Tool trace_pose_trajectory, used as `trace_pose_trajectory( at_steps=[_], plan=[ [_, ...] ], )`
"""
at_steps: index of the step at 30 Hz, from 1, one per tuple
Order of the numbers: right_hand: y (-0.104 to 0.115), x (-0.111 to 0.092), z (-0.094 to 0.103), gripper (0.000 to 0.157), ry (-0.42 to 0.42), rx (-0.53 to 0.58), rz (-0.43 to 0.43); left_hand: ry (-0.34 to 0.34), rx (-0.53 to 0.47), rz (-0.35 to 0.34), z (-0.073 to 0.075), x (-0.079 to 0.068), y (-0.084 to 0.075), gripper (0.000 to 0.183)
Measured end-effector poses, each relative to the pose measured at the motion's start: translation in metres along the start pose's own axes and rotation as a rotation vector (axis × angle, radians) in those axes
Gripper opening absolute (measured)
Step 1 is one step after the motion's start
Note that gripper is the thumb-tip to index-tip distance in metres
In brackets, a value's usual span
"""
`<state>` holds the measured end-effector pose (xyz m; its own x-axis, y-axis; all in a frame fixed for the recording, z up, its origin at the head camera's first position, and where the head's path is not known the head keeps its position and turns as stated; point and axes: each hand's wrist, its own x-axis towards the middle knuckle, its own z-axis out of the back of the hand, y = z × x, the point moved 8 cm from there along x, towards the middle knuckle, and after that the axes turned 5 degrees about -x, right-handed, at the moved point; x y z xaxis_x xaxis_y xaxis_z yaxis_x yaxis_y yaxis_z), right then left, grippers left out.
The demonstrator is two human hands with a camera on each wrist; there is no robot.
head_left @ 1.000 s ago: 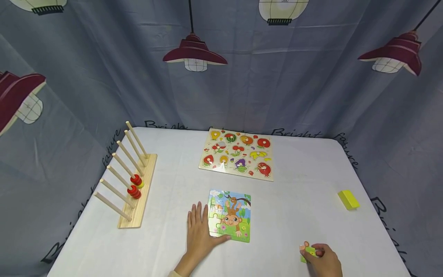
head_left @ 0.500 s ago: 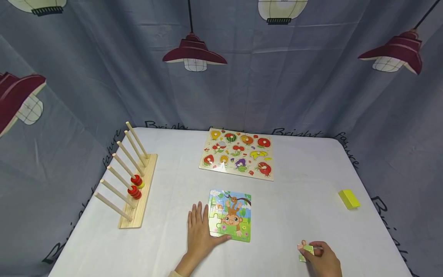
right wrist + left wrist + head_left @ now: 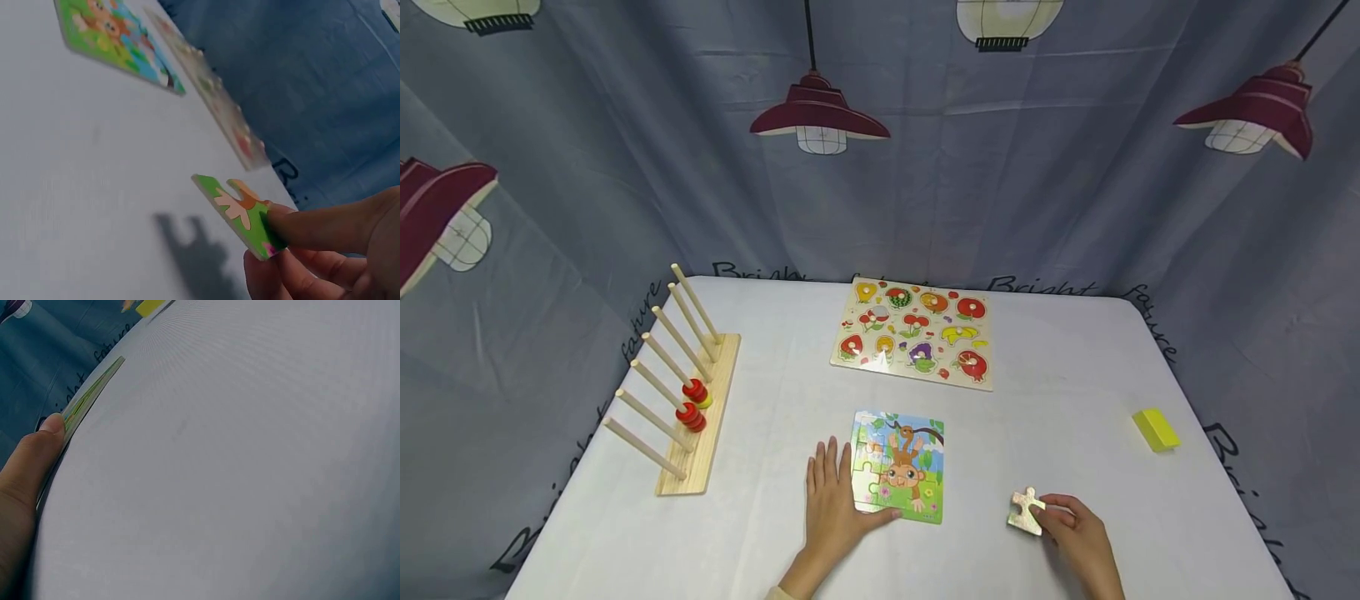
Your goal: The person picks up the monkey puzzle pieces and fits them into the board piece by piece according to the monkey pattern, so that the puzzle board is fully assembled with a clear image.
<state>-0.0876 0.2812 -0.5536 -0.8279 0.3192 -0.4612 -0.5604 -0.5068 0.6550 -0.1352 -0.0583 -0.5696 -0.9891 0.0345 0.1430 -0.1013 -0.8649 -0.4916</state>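
Note:
A monkey jigsaw puzzle (image 3: 904, 479) lies on the white table, with bare tray showing in its left part. My left hand (image 3: 835, 504) rests at the puzzle's left side, fingers straight, its thumb (image 3: 53, 425) along the near edge. To the right of the puzzle, my right hand (image 3: 1078, 533) pinches a jigsaw piece (image 3: 234, 215) between thumb and fingers. That piece is green with a pale hand shape and a bit of pink; it is held tilted above the table, its shadow below it in the right wrist view.
Behind the puzzle lies a wooden fruit peg board (image 3: 913, 335). A wooden rack with upright pegs (image 3: 718, 392) stands at the left, with red rings (image 3: 690, 416) on two pegs. One yellow block (image 3: 1156, 430) sits near the right table edge.
My right hand has moved left and away from the near edge, carrying the jigsaw piece, which has turned in the fingers. The left hand and puzzle have stayed put.

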Motion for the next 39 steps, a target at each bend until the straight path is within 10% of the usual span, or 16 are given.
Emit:
trace_pose_trajectory(
  at_steps=[28, 39],
  plan=[
    [0.088, 0.012, -0.093, 0.018, 0.078, 0.175, 0.229, 0.005, -0.011, -0.002, 0.0, 0.004, -0.002, 0.126],
    [0.095, 0.01, -0.101, 0.017, 0.046, 0.036, 0.274, 0.0, 0.003, -0.002, 0.0, 0.002, 0.0, 0.126]
  ],
)
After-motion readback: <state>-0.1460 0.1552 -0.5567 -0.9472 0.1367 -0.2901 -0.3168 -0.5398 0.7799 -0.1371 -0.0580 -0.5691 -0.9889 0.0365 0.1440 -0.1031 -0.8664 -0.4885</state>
